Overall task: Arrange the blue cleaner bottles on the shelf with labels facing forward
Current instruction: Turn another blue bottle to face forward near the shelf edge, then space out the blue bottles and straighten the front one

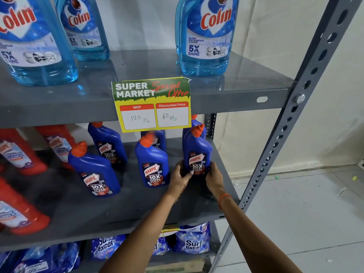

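Several blue Harpic cleaner bottles with orange caps stand on the grey middle shelf. The rightmost front bottle faces forward with its label showing. My left hand grips its lower left side and my right hand grips its lower right side. Two more bottles stand to the left, one in the middle and one tilted toward the left, both with labels forward. Further bottles stand behind, one at the back and others partly hidden by the price sign.
Red Harpic bottles fill the shelf's left side. Light blue Colin bottles stand on the upper shelf, where a supermarket price sign hangs. Surf Excel packets lie on the lower shelf. A perforated grey upright borders the right side.
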### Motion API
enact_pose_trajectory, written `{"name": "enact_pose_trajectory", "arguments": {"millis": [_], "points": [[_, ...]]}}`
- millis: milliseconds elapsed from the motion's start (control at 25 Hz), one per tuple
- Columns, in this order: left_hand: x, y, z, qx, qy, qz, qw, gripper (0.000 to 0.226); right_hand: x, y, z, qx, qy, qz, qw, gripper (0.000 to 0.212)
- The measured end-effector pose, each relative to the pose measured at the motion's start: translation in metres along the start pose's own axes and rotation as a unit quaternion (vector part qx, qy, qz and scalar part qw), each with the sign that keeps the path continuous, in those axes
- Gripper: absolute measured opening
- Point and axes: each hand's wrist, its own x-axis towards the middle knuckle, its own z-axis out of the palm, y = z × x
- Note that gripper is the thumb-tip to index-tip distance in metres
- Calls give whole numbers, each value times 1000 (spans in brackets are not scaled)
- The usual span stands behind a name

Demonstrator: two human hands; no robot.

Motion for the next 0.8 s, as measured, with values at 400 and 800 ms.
{"name": "enact_pose_trajectory", "arguments": {"millis": [400,800], "points": [[-68,-25,6,154,27,49,986,49,-69,17,-5,35,65,42,996,28],[-80,-26,8,155,37,45,986,51,-80,23,-1,42,91,43,994,30]]}}
